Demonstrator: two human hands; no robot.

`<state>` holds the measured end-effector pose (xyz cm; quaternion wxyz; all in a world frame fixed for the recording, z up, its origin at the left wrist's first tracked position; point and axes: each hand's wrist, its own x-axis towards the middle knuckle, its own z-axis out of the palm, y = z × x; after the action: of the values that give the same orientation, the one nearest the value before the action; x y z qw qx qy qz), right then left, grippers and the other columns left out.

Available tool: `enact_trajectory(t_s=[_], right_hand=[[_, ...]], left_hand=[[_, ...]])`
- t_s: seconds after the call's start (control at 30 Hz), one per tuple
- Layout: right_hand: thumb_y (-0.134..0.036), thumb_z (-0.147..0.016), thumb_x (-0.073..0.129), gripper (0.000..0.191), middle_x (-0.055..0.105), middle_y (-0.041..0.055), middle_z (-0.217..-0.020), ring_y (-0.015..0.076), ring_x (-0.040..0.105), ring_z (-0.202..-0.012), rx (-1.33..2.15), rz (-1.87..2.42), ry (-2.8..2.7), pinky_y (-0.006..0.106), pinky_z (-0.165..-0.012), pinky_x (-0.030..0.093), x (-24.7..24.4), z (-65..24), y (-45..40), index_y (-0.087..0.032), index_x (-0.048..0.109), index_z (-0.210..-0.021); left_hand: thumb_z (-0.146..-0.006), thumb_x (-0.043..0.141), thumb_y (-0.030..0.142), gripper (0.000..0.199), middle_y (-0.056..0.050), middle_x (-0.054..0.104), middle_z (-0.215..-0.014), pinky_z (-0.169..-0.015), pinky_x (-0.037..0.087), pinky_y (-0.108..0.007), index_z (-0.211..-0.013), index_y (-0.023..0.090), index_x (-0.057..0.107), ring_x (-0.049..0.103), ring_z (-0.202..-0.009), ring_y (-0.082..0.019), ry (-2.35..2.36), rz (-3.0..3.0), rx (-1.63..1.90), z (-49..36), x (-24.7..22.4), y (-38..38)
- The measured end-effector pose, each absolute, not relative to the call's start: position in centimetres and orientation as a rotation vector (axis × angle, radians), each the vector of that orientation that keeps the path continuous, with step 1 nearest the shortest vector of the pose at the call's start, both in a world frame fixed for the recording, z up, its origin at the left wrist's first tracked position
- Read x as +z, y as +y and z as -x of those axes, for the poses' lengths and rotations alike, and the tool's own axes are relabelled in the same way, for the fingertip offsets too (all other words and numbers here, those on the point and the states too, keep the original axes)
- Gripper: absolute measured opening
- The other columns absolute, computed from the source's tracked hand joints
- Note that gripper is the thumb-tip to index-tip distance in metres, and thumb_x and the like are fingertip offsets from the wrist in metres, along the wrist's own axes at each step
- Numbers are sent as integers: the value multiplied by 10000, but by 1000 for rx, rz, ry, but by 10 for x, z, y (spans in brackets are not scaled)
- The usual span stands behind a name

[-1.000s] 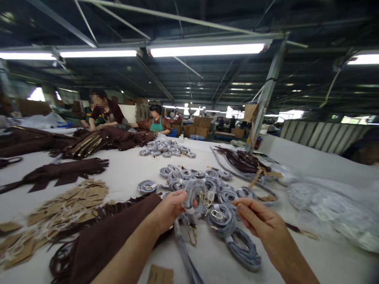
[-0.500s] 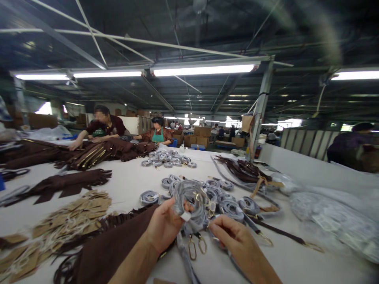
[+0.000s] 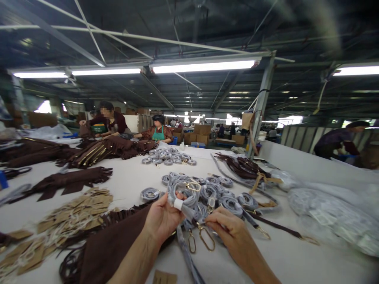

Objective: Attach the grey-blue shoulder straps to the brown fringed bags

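Observation:
My left hand (image 3: 166, 217) is closed on a coiled grey wrapped strap (image 3: 185, 185), with a white band (image 3: 178, 203) round it near my fingertips. A gold clasp (image 3: 207, 238) hangs from the strap's lower end, and another gold clasp (image 3: 193, 186) lies across the coil. Just right of the hanging clasp, my right hand (image 3: 226, 227) has its fingers pinched together; whether anything is between them is hidden. More coiled straps (image 3: 231, 205) lie on the white table (image 3: 130, 179) behind both hands.
Brown fringed material (image 3: 112, 244) and a heap of tan tags (image 3: 74, 213) lie at the left. Clear plastic bags (image 3: 331, 217) cover the right side. Farther back are brown straps (image 3: 239, 167), a second group of coils (image 3: 168, 156), a metal post (image 3: 263, 102) and people.
The held coil has turned and shifted slightly left, and its gold clasp now hangs in view beside my right hand. The person at the back left has straightened and raised an arm.

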<state>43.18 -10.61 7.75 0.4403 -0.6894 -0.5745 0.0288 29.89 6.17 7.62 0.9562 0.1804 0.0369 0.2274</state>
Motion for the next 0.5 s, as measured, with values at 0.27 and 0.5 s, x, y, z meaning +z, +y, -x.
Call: enact_trajectory(t_s=[0.27,0.5], right_hand=[[-290,-921,508,237,596,6,-783,149,580,-736,56,1649,-1526,250,-672,426,83,-426,-109,-235,697,-788],[-268,-908,504,176,672,16,-870,172,623,-825,111,1661,-1499,266,-744,459,80,-422,-107,-238,670,-957]], left_hand=[[-997,336,262,347,-71,635,-796,-791,490,-388,-849,114,613,621,-786,-211,82,-288,427,-302,72,59],[-979,367,200,268,-63,618,-778,-778,494,-378,-842,114,581,619,-745,-192,156,-237,429,-306,70,55]])
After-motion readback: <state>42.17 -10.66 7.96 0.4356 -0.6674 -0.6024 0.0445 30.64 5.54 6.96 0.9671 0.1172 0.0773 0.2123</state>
